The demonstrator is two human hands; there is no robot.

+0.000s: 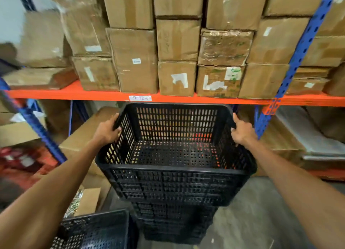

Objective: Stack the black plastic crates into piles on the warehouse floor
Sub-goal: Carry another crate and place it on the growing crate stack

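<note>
A black slotted plastic crate (175, 151) fills the middle of the view, held at the top of a pile of black crates (173, 224) that stands on the floor. My left hand (108, 130) grips the crate's left rim. My right hand (242, 131) grips its right rim. The held crate is empty and sits level. Whether it rests fully on the pile below I cannot tell. Another black crate (97, 230) shows at the bottom left, cut off by the frame.
An orange shelf beam (74, 94) runs just above the crate, loaded with cardboard boxes (136, 62). Blue rack uprights (300, 49) stand left and right. More boxes (87, 133) sit under the shelf. Grey concrete floor (252, 220) lies to the right.
</note>
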